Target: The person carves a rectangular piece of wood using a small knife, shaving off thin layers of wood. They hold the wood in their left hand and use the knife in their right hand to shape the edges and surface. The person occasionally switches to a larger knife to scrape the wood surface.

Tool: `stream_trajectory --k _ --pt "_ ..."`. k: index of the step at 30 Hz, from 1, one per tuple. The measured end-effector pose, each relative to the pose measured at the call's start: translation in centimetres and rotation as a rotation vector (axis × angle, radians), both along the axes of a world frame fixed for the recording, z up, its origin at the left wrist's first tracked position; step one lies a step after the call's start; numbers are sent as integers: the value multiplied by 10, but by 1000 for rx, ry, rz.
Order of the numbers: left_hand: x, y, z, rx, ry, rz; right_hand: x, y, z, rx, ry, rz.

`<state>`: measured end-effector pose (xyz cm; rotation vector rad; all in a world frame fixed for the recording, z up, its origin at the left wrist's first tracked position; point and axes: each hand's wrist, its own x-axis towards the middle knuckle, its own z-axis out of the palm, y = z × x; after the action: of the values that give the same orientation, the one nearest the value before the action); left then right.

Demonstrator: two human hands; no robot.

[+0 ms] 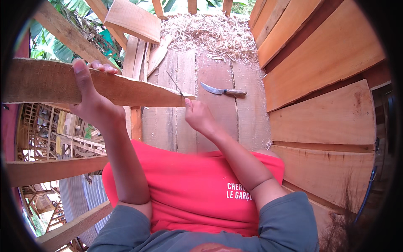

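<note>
A long wooden plank (138,93) lies across in front of me, its right end cut to a taper with pale, fresh wood along the upper edge. My left hand (98,105) is closed round the plank left of the middle, thumb on the near face and fingertips over the top edge. At the tapered tip, my right hand (199,115) is closed on a knife with a thin blade (173,80), which points up and left past the plank's edge. Its handle is hidden in my fist. A second knife (222,91), curved with a wooden handle, rests on the floorboards beyond.
Curly wood shavings (210,35) are heaped at the far end of the plank floor (214,126). A wooden block (132,21) stands at the far left by a slatted railing (58,166). A board wall (319,71) rises on the right. Red cloth (193,185) covers my lap.
</note>
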<state>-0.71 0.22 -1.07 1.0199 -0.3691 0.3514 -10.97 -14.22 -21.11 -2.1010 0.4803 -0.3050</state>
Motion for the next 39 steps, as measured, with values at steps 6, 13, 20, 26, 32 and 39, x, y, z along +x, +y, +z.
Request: stream_trajectory --k 6,13,20,26,32,39 --pt "6 4 -1 -7 23 -11 -1 -22 -38 -20 203 -102" --pt "-2 -7 1 15 -21 -31 -2 -28 -44 -40 307 -115" --pt "2 0 -1 6 21 2 10 -14 -20 -38 232 -6" --pt "2 4 -3 19 40 119 4 3 6 10 107 83" --pt "-1 -3 3 15 14 232 4 16 30 -43 28 55" --pt "7 1 -1 34 57 293 1 22 52 -74 119 106"
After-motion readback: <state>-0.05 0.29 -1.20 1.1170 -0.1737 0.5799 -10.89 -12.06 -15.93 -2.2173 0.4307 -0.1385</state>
